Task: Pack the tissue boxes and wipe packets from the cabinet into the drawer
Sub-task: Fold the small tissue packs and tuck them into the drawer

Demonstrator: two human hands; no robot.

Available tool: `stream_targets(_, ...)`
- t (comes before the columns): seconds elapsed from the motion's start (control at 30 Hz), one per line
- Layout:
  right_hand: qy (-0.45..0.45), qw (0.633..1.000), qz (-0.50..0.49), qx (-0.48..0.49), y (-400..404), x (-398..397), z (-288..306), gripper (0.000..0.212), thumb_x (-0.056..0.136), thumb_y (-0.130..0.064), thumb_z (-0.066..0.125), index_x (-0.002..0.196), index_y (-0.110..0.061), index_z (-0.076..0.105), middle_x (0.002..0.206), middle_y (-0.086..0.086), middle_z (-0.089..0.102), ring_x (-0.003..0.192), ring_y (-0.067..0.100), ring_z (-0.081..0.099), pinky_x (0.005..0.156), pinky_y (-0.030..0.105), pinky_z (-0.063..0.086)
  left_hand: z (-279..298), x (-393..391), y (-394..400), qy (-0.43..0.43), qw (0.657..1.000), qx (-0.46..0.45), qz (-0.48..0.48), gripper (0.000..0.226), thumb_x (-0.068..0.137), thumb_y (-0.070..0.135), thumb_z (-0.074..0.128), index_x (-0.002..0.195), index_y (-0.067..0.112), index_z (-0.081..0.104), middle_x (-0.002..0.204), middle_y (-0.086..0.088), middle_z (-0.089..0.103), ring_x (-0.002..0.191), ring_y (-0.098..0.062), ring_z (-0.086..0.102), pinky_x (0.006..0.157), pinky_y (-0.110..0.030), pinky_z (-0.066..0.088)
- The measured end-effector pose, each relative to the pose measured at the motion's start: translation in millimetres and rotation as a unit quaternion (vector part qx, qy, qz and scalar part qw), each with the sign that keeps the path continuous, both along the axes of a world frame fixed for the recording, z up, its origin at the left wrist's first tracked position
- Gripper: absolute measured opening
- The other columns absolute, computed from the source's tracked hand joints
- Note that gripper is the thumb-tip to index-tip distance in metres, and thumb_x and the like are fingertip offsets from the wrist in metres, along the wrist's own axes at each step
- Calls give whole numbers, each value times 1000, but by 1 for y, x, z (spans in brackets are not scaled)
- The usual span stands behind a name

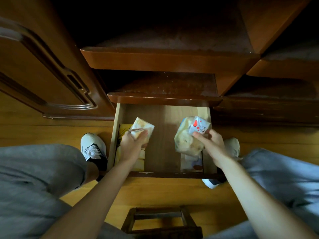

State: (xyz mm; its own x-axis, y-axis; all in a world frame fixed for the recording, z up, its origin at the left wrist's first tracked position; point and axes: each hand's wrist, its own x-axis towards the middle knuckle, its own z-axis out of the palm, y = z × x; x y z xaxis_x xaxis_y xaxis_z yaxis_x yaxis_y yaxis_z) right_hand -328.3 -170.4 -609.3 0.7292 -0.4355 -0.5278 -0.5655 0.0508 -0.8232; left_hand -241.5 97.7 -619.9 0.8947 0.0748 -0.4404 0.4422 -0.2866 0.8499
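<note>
The wooden drawer [160,138] is pulled out below the cabinet shelves. My left hand [132,144] grips a pale yellow-and-white tissue pack [144,127] over the drawer's left side. My right hand [209,143] holds a small white wipe packet with red hearts [198,125] together with a bigger pale yellow pack [185,142] over the right side. A yellow pack [139,161] lies flat in the drawer under my left wrist. Another pale pack [191,162] lies at the drawer's front right.
The cabinet shelves [164,87] above the drawer look dark and bare. An open cabinet door [43,69] stands at the left. A small wooden stool [160,221] sits between my knees. My white shoes [93,147] flank the drawer on the wooden floor.
</note>
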Motion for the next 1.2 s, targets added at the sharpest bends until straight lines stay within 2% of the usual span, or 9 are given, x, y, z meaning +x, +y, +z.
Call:
stream_targets(0.13,57,996,54,-52,-3,-3,-18,39,81,-45,82,111,-24,68,102,-10,75,93,5,71,61,15,54,-3,3,7,-82,983,136,-94,38,92,45,68,115,15,70,105,4,63,89,-11,65,60,-22,48)
stream_targets(0.27,85,991,100,-5,16,-2,-42,37,79,-41,85,108,-22,71,99,-5,79,88,10,77,70,32,64,-1,6,19,-94,981,149,-84,36,92,50,66,114,22,71,102,9,62,84,-4,61,59,-18,41)
stream_targets(0.37,93,983,154,29,38,9,-57,32,81,-37,84,107,-24,71,106,-3,78,90,8,76,79,29,61,1,11,33,-82,985,147,-49,31,91,52,66,109,27,72,95,9,69,84,-8,66,59,-21,43)
stream_targets(0.6,180,900,392,-59,90,35,-89,34,87,-42,77,109,-19,65,112,-1,70,96,12,64,72,22,48,-3,6,48,-89,979,171,-63,16,89,51,67,102,42,69,106,7,60,91,-10,60,71,-28,44)
stream_targets(0.73,144,944,291,-65,79,35,-78,47,84,-47,79,121,-20,70,114,-6,72,108,15,65,93,37,51,-4,6,48,-73,984,134,-88,16,90,46,71,100,34,71,86,15,70,83,-7,68,63,-22,49)
stream_targets(0.87,94,981,168,33,75,46,-50,63,84,-53,75,134,-19,60,118,-10,72,110,12,68,96,31,52,-6,3,37,-23,991,75,-107,22,88,44,73,105,31,66,92,8,70,86,-9,69,68,-30,56)
stream_targets(0.93,67,982,134,117,79,51,-36,78,83,-46,77,145,-8,48,113,-8,76,99,8,74,91,24,56,-3,2,31,-1,995,41,-89,28,87,40,76,104,31,57,99,2,67,86,-13,68,65,-29,56)
stream_targets(1.07,48,977,136,157,93,54,-21,93,80,-39,80,152,-2,33,123,12,73,105,23,74,97,41,58,8,0,26,44,993,-78,-77,60,86,30,80,131,26,41,113,-1,67,89,-12,75,60,-28,62)
stream_targets(1.2,43,977,122,167,95,49,-10,110,75,-48,80,159,-9,19,134,14,66,113,28,71,105,50,51,14,-1,25,71,992,-82,-66,47,83,39,80,123,25,60,114,-6,71,94,-18,74,64,-31,64)
